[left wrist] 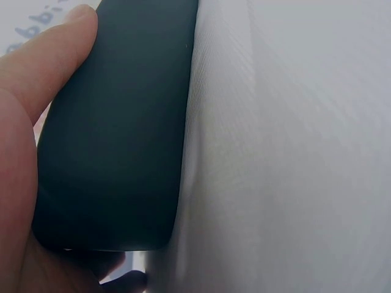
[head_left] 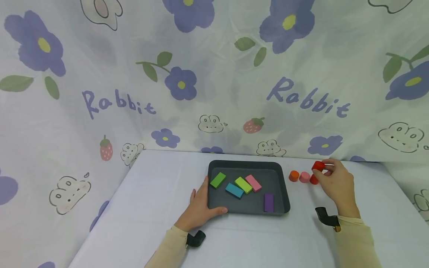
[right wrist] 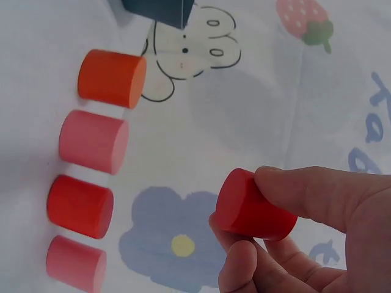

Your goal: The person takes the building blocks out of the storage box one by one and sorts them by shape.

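Observation:
My right hand [head_left: 337, 186] pinches a red cylinder [right wrist: 253, 204] between thumb and fingers, held above the table at the right. Below it stands a row of cylinders: orange [right wrist: 112, 79], pink [right wrist: 93, 141], red [right wrist: 80, 206] and another pink one [right wrist: 76, 263], which the hand largely hides in the head view. With my left hand [head_left: 198, 209] I hold the near left corner of a dark grey tray [head_left: 248, 163], thumb along the near side and fingers along the left wall. Inside the tray lie several blocks: green [head_left: 218, 180], blue [head_left: 234, 190], yellow-green [head_left: 243, 185], pink [head_left: 253, 183] and purple [head_left: 269, 203].
The tray and cylinders stand on a white-covered table [head_left: 151, 201]. Behind it hangs a patterned cloth [head_left: 214, 82] with flowers, rabbits and lettering. The row of cylinders is just right of the tray's far right side.

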`<state>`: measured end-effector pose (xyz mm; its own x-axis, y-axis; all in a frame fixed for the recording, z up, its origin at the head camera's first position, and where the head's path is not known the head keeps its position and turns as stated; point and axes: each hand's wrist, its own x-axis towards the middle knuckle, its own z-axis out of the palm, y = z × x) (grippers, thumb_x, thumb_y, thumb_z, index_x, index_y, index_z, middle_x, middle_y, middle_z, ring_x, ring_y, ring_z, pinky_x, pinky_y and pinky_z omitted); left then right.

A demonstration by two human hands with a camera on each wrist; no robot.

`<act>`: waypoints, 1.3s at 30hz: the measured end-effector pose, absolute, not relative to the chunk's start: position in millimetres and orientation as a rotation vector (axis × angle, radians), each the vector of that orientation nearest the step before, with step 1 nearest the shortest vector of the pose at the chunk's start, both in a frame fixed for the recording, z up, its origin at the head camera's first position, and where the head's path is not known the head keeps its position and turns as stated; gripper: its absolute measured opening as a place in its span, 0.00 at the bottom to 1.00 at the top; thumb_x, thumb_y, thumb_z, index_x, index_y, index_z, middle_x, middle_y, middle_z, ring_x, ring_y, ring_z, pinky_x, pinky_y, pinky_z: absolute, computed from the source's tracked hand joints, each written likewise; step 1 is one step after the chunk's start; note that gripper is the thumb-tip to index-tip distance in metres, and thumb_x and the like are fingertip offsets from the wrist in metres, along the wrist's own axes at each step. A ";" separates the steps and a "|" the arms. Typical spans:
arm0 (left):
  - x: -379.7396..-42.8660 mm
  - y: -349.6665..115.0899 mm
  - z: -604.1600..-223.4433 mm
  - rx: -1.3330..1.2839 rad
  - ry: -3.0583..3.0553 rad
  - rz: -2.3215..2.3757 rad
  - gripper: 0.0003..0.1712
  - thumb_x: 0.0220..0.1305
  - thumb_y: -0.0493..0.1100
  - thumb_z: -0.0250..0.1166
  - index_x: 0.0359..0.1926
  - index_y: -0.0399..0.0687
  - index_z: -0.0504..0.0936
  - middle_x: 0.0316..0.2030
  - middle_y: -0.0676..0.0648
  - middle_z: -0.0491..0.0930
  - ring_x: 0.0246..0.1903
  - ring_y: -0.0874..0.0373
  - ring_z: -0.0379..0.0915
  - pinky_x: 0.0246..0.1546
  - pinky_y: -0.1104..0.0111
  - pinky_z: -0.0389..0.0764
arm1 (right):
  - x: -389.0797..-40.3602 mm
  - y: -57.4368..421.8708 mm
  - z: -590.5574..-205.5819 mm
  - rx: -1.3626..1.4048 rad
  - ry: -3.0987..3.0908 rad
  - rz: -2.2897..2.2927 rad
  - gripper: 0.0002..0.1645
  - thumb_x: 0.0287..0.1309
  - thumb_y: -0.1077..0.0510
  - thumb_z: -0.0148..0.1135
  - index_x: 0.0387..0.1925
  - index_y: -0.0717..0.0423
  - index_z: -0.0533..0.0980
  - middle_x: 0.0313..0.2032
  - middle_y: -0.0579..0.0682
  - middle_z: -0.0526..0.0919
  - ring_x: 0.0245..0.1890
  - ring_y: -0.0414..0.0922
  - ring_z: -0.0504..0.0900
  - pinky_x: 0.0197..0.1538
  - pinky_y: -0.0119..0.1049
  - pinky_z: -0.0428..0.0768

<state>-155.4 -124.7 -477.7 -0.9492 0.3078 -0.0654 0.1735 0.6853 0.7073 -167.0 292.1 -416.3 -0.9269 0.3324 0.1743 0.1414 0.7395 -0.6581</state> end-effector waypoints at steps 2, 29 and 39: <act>-155.3 -124.8 -477.5 0.388 2.716 1.114 0.74 0.53 0.68 0.73 0.80 0.42 0.34 0.79 0.41 0.43 0.77 0.47 0.42 0.74 0.46 0.30 | -167.5 296.0 -417.1 -0.395 -2.673 0.982 0.31 0.64 0.53 0.63 0.61 0.71 0.69 0.51 0.74 0.80 0.41 0.62 0.78 0.25 0.36 0.76; -156.2 -124.0 -477.1 0.397 2.714 1.133 0.74 0.54 0.67 0.73 0.80 0.42 0.34 0.79 0.41 0.43 0.77 0.47 0.41 0.74 0.46 0.30 | -172.8 341.1 -430.2 -0.686 -2.682 1.025 0.34 0.67 0.55 0.58 0.66 0.73 0.64 0.58 0.76 0.73 0.50 0.66 0.74 0.29 0.36 0.74; -156.0 -124.6 -478.1 0.394 2.715 1.114 0.74 0.54 0.68 0.73 0.80 0.42 0.33 0.79 0.42 0.43 0.78 0.47 0.41 0.74 0.46 0.30 | -173.3 352.1 -438.4 -0.749 -2.660 1.051 0.35 0.68 0.54 0.59 0.69 0.71 0.63 0.60 0.75 0.72 0.53 0.65 0.74 0.35 0.43 0.73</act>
